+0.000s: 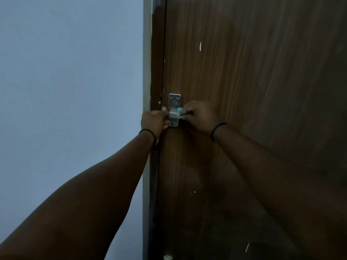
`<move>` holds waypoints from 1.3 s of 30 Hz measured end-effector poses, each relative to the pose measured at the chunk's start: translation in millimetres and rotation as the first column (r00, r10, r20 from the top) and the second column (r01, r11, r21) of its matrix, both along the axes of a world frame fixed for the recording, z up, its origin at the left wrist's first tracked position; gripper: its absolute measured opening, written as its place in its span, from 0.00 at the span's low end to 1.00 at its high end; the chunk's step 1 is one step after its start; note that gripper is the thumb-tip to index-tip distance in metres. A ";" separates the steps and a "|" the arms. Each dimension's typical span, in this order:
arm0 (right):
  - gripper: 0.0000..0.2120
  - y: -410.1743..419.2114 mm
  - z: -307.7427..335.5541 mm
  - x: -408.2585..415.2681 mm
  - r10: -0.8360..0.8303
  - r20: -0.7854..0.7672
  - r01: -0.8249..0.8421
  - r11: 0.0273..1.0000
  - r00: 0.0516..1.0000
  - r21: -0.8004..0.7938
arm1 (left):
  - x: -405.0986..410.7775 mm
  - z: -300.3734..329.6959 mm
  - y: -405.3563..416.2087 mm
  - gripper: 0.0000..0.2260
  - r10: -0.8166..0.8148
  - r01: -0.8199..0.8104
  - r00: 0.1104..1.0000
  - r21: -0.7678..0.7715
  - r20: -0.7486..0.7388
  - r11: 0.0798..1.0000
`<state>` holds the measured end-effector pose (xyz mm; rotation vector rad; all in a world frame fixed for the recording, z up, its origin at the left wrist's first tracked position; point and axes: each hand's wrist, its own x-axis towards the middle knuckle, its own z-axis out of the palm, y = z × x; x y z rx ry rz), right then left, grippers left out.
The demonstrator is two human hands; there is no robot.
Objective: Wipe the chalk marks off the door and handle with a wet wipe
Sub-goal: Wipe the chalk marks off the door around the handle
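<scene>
1. An indoor doorway in what looks like a home or plain residential room; the dim light makes it hard to say more
2. A brown wood-grain door (253, 91) fills the right side, shut against a darker brown frame (156, 72)
3. A small metal handle (174, 109) is screwed to the door near its edge
4. A bare, pale blue-grey painted wall (71, 81) stands to the left, with nothing hung on it
</scene>
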<state>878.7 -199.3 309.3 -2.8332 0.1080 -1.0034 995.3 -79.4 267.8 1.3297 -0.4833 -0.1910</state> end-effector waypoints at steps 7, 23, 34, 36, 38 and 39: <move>0.10 18.6 -27.0 39.7 0.052 0.158 0.005 0.941 0.986 -0.338 | 5.7 -1.1 6.6 0.23 -0.042 0.042 0.997 -0.007 -0.060 0.999; 0.08 -13.0 -48.3 -21.4 -0.133 0.399 -0.378 0.155 0.907 0.913 | -10.7 -3.7 -6.3 0.03 0.070 -0.072 0.996 0.040 0.048 0.997; 0.05 41.8 -76.9 44.6 -0.505 0.597 -0.769 -0.533 0.623 0.352 | 1.8 -9.9 -7.8 0.03 0.079 -0.080 0.996 0.038 0.042 0.996; 0.05 52.4 -76.4 52.0 -0.479 0.598 -0.750 -0.557 0.642 0.358 | 2.8 -15.8 -7.8 0.05 0.085 -0.088 0.994 0.048 0.069 0.995; 0.05 60.5 -77.0 56.0 -0.430 0.594 -0.718 -0.555 0.680 0.420 | 4.4 -21.1 -6.5 0.06 0.075 -0.078 0.994 0.042 0.074 0.996; 0.05 63.1 -77.6 56.0 -0.381 0.581 -0.683 -0.544 0.719 0.487 | 5.6 -22.9 -5.4 0.06 0.070 -0.073 0.995 0.035 0.068 0.997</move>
